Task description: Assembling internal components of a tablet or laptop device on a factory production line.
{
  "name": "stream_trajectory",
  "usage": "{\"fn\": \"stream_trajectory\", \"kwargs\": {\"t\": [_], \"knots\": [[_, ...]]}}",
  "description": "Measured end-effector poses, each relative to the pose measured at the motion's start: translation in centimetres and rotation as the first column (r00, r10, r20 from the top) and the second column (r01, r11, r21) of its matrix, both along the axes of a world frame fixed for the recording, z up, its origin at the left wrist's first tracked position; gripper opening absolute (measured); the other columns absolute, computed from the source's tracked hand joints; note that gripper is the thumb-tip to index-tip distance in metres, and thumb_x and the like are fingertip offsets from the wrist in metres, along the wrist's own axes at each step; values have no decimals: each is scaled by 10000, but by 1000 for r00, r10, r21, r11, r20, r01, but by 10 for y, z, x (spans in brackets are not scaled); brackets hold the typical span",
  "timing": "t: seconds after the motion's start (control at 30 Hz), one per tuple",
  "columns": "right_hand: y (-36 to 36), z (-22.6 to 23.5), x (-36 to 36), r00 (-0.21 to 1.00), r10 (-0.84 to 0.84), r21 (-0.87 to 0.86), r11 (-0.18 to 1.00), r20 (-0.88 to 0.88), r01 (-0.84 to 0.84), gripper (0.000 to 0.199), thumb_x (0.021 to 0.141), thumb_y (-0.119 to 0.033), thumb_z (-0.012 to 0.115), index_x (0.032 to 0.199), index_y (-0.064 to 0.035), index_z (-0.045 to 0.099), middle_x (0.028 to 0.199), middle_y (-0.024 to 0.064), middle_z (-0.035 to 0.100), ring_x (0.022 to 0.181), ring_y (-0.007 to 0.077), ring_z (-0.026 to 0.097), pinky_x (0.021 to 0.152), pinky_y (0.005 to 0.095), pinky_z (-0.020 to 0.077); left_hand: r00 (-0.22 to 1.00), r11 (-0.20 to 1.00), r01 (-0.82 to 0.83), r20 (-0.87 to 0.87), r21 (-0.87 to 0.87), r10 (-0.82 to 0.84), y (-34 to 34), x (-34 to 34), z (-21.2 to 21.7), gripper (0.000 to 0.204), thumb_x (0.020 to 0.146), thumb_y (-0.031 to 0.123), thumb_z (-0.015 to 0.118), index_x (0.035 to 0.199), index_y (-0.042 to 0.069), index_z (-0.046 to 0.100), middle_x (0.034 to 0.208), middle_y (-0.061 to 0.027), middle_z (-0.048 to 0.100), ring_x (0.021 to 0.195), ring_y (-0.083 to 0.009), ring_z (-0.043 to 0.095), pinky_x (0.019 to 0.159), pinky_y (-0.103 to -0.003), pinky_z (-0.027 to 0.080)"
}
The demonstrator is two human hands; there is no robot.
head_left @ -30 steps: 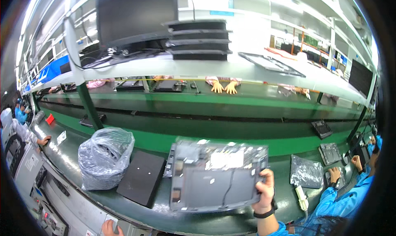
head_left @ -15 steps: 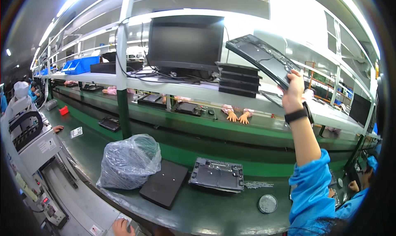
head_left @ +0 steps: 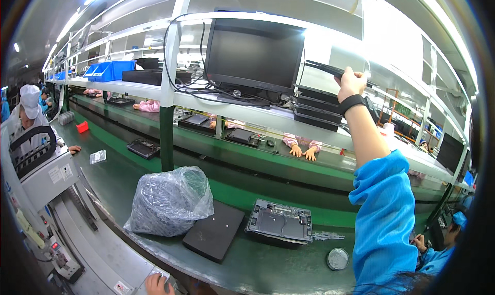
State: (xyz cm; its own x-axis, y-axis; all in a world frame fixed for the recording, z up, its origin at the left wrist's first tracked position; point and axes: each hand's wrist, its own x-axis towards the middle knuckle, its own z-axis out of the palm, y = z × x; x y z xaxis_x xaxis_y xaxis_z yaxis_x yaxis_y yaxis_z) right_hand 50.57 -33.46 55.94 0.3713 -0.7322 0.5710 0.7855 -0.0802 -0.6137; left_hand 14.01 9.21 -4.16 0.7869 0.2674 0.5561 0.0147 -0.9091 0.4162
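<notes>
Right hand: the person's bare right hand (head_left: 352, 85), a black band (head_left: 352, 103) at its wrist and a bright blue sleeve (head_left: 384, 207) farther down the arm, is raised to shelf height, its fingers closed together on the near edge of a panel.
Held panel: a thin, dark, flat panel (head_left: 324, 67), seen almost edge-on, is tilted over a stack of black flat slabs (head_left: 317, 109); whether it touches them cannot be told.
Shelf: the stack stands on a long white shelf (head_left: 247, 113), just beside a large black monitor (head_left: 255, 52).
Left hand: the bare left hand (head_left: 159, 283) is at the lower edge, by the corner of a pale grey machine (head_left: 103, 264); how its fingers are set cannot be told.
Green bench: on the dark green bench (head_left: 299, 259) sit a clear, filled plastic bag (head_left: 172, 202), a flat black box (head_left: 214, 230) touching it, an open black rectangular device (head_left: 281, 220), thin grey strips (head_left: 328, 236) beside that, and a round, pale-topped dish (head_left: 337, 259).
</notes>
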Motion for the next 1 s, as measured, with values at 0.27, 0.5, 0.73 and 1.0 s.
{"fn": "stream_trajectory", "kwargs": {"t": [0.27,0.5,0.73,1.0], "knots": [[14,-8,58,966,-234,33,971,-108,239,239,821,-200,680,956,-46,558,910,195,668,810,298,656,764,382,521,999,1000,31,44,4,-31,0,4,1,308,799,145,663,1092,51,655,1214,-165,601,1124,-387,538,970,-484,433],[46,-5,35,851,458,-61,871,-256,-488,763,885,-223,653,1487,-29,225,1563,237,155,1421,467,199,1107,478,378,999,1000,6,33,21,-6,-5,4,4,316,789,134,671,1094,55,655,1207,-166,603,1114,-386,544,955,-484,438],[33,9,-6,777,425,-112,842,-465,-527,509,922,-169,519,1334,66,334,1135,382,562,960,406,661,825,387,596,999,999,16,30,50,-18,2,3,14,329,777,130,672,1095,53,646,1193,-166,608,1093,-386,560,924,-490,447],[67,-164,-138,834,333,-764,350,-440,-543,168,976,-155,541,899,-16,595,610,42,569,504,136,541,514,260,437,995,995,-95,4,40,95,-6,-24,-1,399,794,167,672,1165,34,609,1191,-215,606,1117,-410,564,952,-519,451]]}}
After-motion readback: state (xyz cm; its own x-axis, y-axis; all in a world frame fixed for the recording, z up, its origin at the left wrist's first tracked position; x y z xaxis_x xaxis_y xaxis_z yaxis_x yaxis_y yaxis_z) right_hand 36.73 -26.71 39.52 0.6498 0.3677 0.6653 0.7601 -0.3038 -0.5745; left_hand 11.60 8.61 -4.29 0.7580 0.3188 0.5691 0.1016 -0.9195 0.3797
